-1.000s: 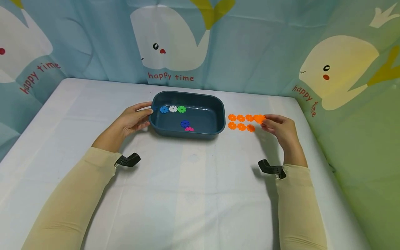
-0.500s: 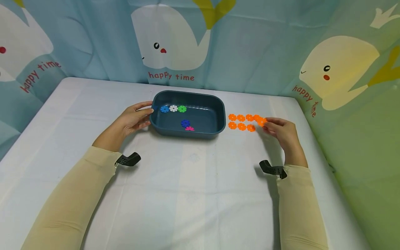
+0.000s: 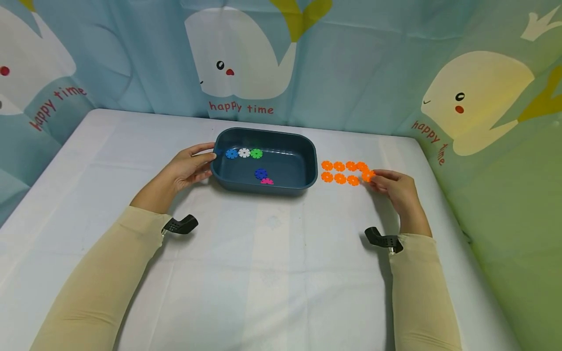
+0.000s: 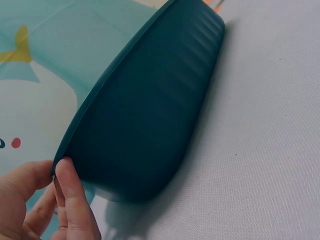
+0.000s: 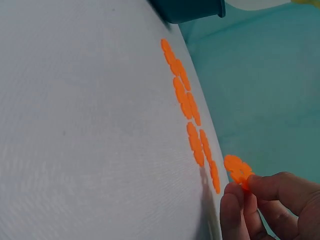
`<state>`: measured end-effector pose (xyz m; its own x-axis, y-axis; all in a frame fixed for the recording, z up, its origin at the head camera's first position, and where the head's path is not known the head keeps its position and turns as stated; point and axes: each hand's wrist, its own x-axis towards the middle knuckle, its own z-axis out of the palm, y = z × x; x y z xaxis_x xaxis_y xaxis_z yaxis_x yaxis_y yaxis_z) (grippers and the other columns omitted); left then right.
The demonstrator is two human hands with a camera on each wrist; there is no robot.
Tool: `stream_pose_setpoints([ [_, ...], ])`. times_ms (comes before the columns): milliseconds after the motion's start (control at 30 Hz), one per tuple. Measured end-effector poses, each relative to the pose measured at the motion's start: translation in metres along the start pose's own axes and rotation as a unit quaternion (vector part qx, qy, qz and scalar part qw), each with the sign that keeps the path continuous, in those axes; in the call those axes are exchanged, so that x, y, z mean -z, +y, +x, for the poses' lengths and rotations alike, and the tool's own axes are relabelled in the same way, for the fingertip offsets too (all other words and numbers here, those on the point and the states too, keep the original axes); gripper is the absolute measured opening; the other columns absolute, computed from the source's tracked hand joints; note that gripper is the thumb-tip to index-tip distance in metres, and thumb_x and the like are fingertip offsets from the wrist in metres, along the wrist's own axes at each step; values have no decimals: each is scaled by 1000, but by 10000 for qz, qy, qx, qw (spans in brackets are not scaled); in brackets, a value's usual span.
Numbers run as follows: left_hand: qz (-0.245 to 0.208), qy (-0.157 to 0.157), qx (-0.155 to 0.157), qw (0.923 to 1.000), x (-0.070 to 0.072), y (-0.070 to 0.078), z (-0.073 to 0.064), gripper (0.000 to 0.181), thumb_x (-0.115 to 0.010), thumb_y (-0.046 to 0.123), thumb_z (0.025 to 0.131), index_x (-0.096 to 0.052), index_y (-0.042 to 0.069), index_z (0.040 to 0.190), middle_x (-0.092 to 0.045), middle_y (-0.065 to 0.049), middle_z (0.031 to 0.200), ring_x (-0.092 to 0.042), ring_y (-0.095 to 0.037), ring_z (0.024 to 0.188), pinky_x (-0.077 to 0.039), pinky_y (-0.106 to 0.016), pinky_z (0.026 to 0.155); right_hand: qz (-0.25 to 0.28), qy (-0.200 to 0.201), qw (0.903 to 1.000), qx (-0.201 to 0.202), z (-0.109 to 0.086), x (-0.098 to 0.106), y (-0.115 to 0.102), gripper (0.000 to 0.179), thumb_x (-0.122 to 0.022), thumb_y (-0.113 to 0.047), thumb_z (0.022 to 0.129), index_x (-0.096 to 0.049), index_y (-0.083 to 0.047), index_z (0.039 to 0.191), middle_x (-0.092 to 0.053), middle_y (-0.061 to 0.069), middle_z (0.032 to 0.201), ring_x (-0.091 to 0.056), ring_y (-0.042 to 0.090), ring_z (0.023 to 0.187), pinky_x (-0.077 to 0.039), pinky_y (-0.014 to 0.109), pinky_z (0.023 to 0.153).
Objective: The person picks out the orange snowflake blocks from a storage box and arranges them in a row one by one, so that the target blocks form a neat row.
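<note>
My left hand [image 3: 192,166] grips the left end of a dark teal plastic basin [image 3: 281,189], thumb over the rim and fingers against the outside. In the left wrist view the basin's wall [image 4: 135,115] fills the middle, pinched at its rim. My right hand [image 3: 397,192] pinches an orange snowflake disc [image 3: 368,176] by its edge between thumb and fingers. Seen from the right wrist, that held disc [image 5: 239,169] is raised above the table. Left of it, several orange discs [image 3: 340,179] lie flat in two rows beside the basin.
Inside the basin sit a light blue disc [image 3: 231,154], a white disc [image 3: 244,153], a green disc [image 3: 256,153], a dark blue disc [image 3: 261,173] and a partly hidden pink disc [image 3: 267,181]. A whale-printed curtain [image 3: 351,73] hangs behind the white-clothed table [image 3: 246,273].
My right hand has drawn the pinched orange disc slightly toward me, off the far row's end toward the near row's end. The left hand and basin have stayed put.
</note>
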<state>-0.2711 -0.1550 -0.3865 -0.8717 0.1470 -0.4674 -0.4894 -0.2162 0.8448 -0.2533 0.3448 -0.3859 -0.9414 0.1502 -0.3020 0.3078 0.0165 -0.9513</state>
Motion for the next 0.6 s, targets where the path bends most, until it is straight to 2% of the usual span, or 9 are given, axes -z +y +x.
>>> stream_pose_setpoints([
  [367,19,26,3,10000,0,0,-2,57,-65,12,95,-45,17,148,-67,3,98,-65,-7,73,-56,-18,55,-308,211,9991,-179,8,3,9,8,-67,-4,92,-69,-6,99,-72,-8,74,-70,6,66,-57,16,67],
  [500,37,-8,-4,10000,0,0,-2,57,-65,13,95,-44,17,149,-68,4,97,-65,-7,72,-56,-18,55,-493,243,9983,-167,9,3,10,11,-67,-5,92,-69,-4,102,-71,-9,73,-69,4,66,-57,16,67],
  [600,38,-45,-20,10000,0,0,-3,58,-64,13,95,-43,17,149,-68,4,96,-65,-7,72,-56,-17,55,-691,250,9972,-121,10,2,10,20,-67,-6,92,-66,2,111,-71,-10,72,-69,3,66,-57,15,67],
])
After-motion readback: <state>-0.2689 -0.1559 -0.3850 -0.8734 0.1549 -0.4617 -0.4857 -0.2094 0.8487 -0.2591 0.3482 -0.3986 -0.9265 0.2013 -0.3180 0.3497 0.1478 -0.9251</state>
